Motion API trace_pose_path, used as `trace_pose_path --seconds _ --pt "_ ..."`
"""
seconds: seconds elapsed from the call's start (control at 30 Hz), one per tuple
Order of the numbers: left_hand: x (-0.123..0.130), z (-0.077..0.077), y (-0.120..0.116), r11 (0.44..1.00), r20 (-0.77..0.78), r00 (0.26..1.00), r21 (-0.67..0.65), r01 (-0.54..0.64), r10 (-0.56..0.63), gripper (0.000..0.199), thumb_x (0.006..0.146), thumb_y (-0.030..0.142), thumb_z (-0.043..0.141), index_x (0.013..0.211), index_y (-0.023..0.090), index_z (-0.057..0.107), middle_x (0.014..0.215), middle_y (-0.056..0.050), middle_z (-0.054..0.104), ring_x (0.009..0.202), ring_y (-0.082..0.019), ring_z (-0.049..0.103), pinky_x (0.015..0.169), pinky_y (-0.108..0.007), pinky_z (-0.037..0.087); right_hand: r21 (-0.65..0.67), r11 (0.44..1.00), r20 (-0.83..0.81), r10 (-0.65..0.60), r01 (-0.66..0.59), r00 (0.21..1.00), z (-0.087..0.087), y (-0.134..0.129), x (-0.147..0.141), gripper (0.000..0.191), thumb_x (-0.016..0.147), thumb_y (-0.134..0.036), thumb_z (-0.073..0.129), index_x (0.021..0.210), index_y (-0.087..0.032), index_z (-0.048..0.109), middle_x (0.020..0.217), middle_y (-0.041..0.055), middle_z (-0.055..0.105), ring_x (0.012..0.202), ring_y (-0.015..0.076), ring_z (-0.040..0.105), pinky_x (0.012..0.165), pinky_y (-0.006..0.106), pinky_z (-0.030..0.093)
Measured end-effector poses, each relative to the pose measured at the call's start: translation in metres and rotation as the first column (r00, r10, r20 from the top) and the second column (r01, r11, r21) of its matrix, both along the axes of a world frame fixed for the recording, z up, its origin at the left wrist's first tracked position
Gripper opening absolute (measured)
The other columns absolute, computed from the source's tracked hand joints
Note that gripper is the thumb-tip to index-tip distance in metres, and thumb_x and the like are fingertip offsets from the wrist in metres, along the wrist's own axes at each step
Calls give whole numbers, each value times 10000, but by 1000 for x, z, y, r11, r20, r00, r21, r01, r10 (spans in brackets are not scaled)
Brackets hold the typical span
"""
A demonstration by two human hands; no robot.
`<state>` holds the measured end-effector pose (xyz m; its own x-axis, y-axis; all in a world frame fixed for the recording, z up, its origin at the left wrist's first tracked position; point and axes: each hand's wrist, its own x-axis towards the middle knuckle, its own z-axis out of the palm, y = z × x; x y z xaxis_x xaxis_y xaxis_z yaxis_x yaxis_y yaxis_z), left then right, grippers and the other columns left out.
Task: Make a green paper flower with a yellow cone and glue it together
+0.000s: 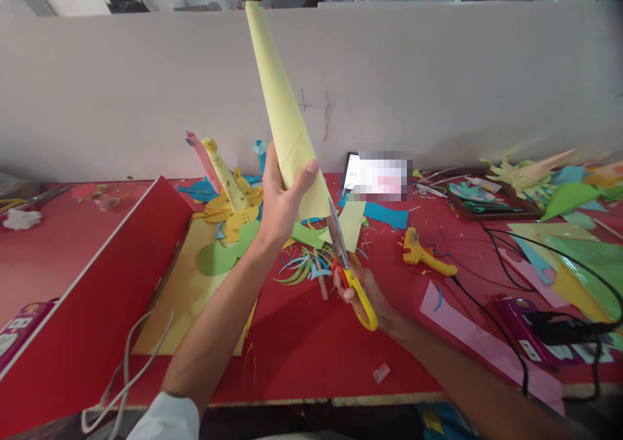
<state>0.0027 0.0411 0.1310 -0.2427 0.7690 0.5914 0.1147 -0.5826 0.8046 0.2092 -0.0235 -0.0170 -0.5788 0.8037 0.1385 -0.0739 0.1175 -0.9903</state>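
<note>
My left hand is wrapped round the wide lower end of a pale yellow paper cone, which stands tilted with its narrow tip up and to the left. In my right hand are scissors with yellow and red handles. Their blades point up and meet the cone's lower right edge; whether they are parted there is hard to tell. Below the cone, thin green, blue and yellow paper offcuts lie scattered on the red table.
A yellow glue gun with a black cord lies at the right, near a pink paper strip. Behind stands a lit phone. At the left are an upright red board, yellow sheets and paper figures.
</note>
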Motion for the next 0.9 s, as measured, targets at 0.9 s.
trace_pose_path --seconds 0.9 --pt "0 1 0 992 -14 994 61 -107 108 656 899 736 724 1410 370 533 1157 -52 595 1039 -232 649 866 -386 613 69 996 -12 54 -54 998 16 1 -5 708 874 -945 535 875 -237 502 723 -45 456 553 103 367 516 267 329"
